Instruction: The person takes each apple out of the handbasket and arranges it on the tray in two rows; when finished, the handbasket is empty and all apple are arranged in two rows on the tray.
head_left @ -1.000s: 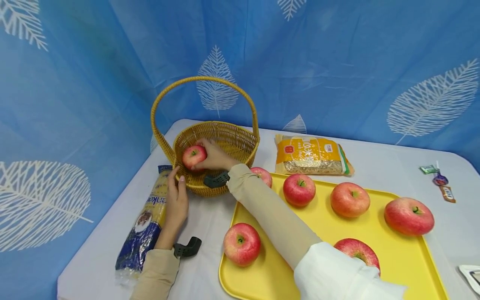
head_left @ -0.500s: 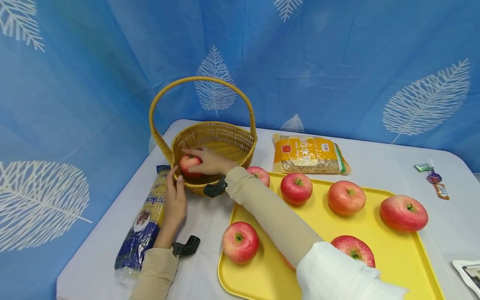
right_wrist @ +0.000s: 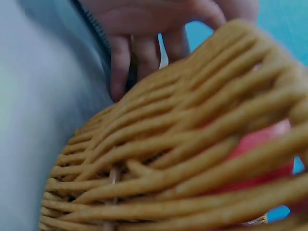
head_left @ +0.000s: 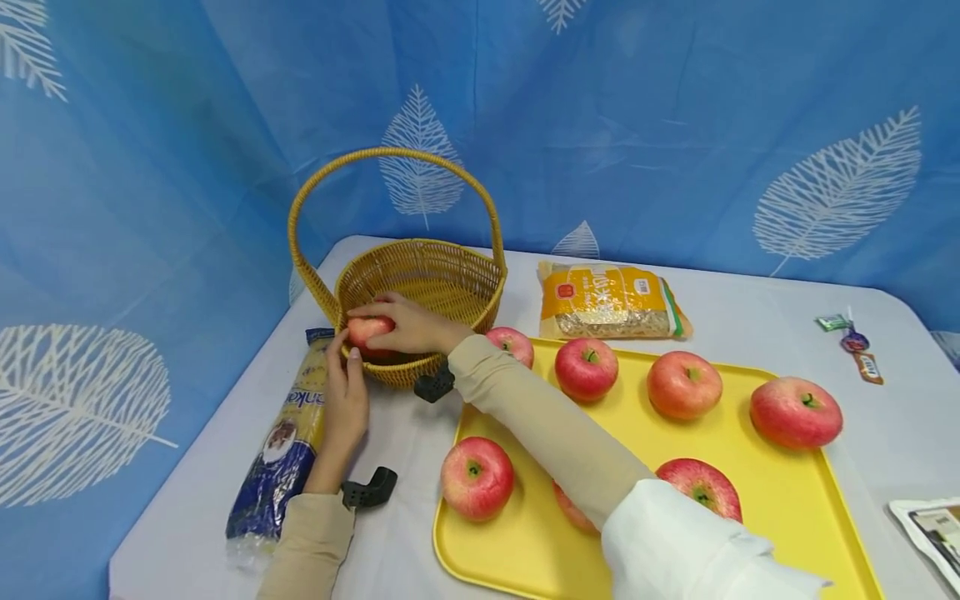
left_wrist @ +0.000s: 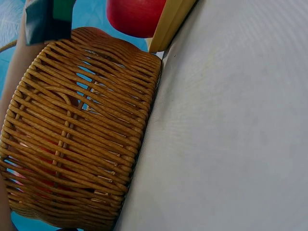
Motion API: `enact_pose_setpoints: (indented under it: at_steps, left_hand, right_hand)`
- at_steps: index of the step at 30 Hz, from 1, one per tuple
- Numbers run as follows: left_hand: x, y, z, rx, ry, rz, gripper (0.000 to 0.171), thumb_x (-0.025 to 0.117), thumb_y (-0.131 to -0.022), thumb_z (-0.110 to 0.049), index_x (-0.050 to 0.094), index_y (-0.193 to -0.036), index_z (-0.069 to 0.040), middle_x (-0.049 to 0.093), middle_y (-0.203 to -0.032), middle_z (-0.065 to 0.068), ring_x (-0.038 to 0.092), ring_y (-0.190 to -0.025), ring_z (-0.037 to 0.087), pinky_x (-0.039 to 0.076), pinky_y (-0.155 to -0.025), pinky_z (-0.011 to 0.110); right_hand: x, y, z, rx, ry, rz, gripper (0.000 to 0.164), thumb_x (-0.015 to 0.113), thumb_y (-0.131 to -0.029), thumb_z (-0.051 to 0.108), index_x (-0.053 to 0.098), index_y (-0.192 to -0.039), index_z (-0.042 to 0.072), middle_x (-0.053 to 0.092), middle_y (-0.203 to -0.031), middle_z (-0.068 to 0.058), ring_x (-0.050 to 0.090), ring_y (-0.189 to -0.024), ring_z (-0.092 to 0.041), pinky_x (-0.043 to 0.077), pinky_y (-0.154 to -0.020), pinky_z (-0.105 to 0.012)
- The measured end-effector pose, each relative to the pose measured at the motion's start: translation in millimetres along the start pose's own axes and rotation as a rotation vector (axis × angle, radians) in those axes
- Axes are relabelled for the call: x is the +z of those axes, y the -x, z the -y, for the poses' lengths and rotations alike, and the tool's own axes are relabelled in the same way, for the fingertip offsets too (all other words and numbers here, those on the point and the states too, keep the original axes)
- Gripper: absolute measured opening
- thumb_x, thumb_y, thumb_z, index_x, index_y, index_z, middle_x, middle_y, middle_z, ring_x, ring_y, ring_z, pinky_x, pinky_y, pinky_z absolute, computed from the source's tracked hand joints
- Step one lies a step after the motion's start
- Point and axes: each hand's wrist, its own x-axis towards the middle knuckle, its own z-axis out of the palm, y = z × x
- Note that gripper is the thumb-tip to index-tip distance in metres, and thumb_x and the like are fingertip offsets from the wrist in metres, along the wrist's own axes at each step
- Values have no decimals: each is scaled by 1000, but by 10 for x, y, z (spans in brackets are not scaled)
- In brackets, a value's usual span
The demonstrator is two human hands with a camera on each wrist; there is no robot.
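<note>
A woven basket with a tall arched handle stands at the back left, and its weave fills much of the left wrist view. Inside it, by the left wall, my right hand grips a red apple from above. Red shows through the gaps in the wicker in the right wrist view, where the apple sits behind the weave. My left hand holds the basket's near-left rim, its fingers down along the outer wall. The apple's underside is hidden.
A yellow tray with several apples lies at the right, beneath my right forearm. A blue-and-yellow pack lies left of my left hand. Behind the tray is an orange grain bag; small wrapped sweets lie at far right.
My right hand has moved the apple left and lower inside the basket, close to its left wall. The left hand has stayed at the rim. The head view has shifted slightly.
</note>
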Motion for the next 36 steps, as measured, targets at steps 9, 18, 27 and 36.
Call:
enact_pose_setpoints:
  at_steps: [9,18,27,36]
  left_hand:
    - [-10,-41,-10,-17,-9,-4,49,25,-99,-39,25,-141,-14,25,-147,12,27,-134,32,25,-106,53]
    - [-22,-64,7,-36,-13,16,51,24,-98,-42,22,-143,-18,20,-150,10,20,-137,32,20,-107,55]
    - [-32,-56,19,-25,-3,5,50,24,-98,-41,23,-142,-18,21,-149,11,20,-137,31,20,-108,53]
    - [-7,-19,41,-31,2,34,51,23,-98,-43,21,-143,-19,19,-150,10,21,-137,32,22,-107,54]
  right_hand:
    - [-106,123,26,-18,20,-19,51,56,-87,36,41,-136,30,30,-141,-9,41,-122,-19,44,-94,-30]
    - [-269,328,-9,-12,38,-61,52,59,-84,38,43,-133,35,34,-138,-4,49,-113,-16,46,-90,-28]
    - [-507,676,1,-30,50,-167,53,65,-80,39,49,-130,34,37,-139,-1,43,-121,-17,44,-93,-30]
    - [-770,1227,-84,-31,-44,-286,51,70,-77,32,54,-126,30,36,-142,-1,45,-121,-17,50,-83,-29]
